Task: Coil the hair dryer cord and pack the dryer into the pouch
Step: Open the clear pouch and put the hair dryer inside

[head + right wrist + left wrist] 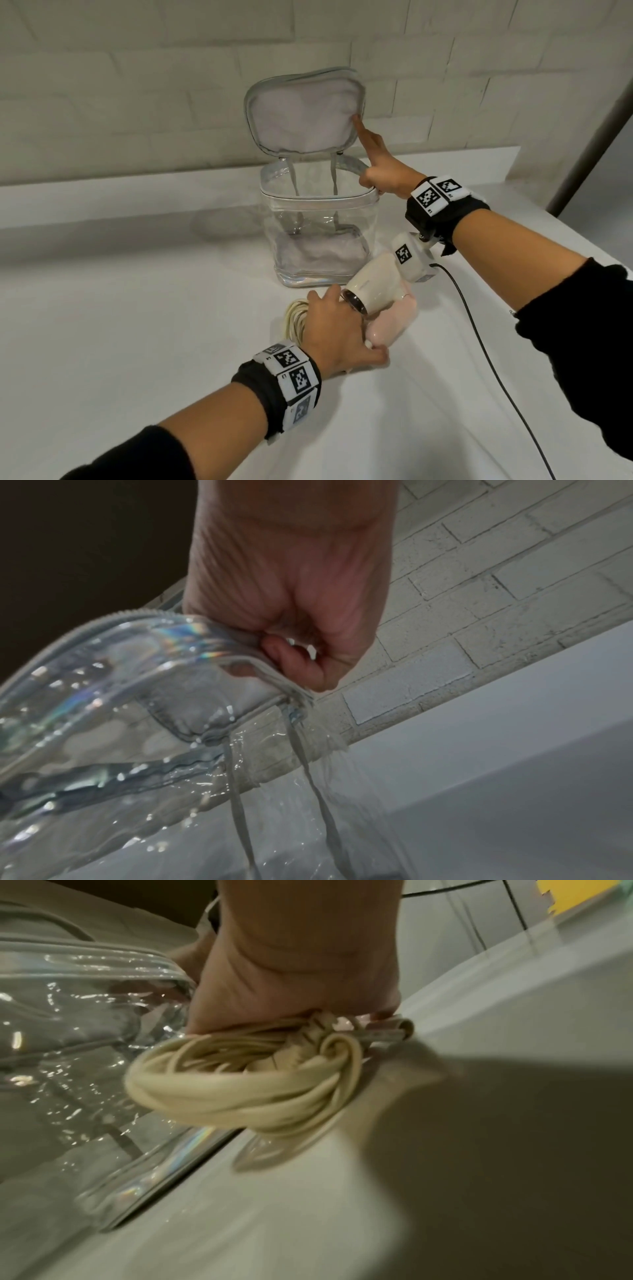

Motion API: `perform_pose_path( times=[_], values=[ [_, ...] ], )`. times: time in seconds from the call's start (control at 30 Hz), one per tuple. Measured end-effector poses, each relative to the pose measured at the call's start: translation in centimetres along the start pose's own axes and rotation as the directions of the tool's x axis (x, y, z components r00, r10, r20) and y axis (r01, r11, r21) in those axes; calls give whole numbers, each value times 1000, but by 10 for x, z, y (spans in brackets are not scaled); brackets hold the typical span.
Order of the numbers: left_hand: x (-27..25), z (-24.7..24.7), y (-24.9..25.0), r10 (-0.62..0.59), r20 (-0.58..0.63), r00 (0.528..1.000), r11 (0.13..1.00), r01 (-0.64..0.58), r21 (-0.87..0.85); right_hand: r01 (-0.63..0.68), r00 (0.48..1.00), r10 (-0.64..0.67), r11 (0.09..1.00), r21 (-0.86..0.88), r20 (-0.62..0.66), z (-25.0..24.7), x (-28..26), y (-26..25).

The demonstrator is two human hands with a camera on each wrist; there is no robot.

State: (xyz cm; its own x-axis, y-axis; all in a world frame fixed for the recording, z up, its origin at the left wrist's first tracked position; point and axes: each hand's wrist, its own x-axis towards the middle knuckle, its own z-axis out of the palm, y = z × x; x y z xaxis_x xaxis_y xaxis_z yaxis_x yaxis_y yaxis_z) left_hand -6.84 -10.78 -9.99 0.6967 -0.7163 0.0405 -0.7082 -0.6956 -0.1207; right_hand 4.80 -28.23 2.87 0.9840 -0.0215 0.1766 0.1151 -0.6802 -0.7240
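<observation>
A clear pouch (pixel 318 236) stands upright mid-counter, its padded lid (pixel 305 113) flipped up and back. My right hand (pixel 376 171) grips the pouch rim (pixel 212 653) at its right rear corner, and its index finger points up against the lid. In front of the pouch, my left hand (pixel 337 329) holds the cream hair dryer (pixel 371 286) by its pink handle (pixel 394 320), low over the counter. The coiled cream cord (pixel 240 1080) is bunched under that palm, and its loops (pixel 296 318) stick out to the left. The pouch holds only its grey straps.
The white counter (pixel 137 342) meets a raised ledge and a brick wall (pixel 137 85) behind. A black cable (pixel 496 370) from the right wrist camera trails over the counter's right side. The counter's edge runs along the right.
</observation>
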Motion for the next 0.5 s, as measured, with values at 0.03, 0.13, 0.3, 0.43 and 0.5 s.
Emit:
perform_pose_path(
  times=[0.03, 0.13, 0.3, 0.43, 0.5],
  values=[
    [1, 1, 0, 9, -16, 1000, 1000, -9, -17, -3, 1000, 3, 1000, 0, 1, 0, 0, 0],
    [1, 4, -2, 64, -69, 996, 997, -67, -48, -13, 1000, 13, 1000, -4, 4, 0, -1, -1],
    [-10, 6, -6, 159, -61, 985, 986, -161, -38, -12, 1000, 12, 1000, -1, 19, -2, -2, -2],
    [-11, 3, -3, 172, 32, 985, 985, -173, 27, -12, 1000, 12, 1000, 8, 16, -2, -2, -1],
    [-8, 3, -6, 209, 58, 976, 978, -210, 13, -11, 1000, 11, 1000, 8, 20, -2, -2, -1]
  ],
)
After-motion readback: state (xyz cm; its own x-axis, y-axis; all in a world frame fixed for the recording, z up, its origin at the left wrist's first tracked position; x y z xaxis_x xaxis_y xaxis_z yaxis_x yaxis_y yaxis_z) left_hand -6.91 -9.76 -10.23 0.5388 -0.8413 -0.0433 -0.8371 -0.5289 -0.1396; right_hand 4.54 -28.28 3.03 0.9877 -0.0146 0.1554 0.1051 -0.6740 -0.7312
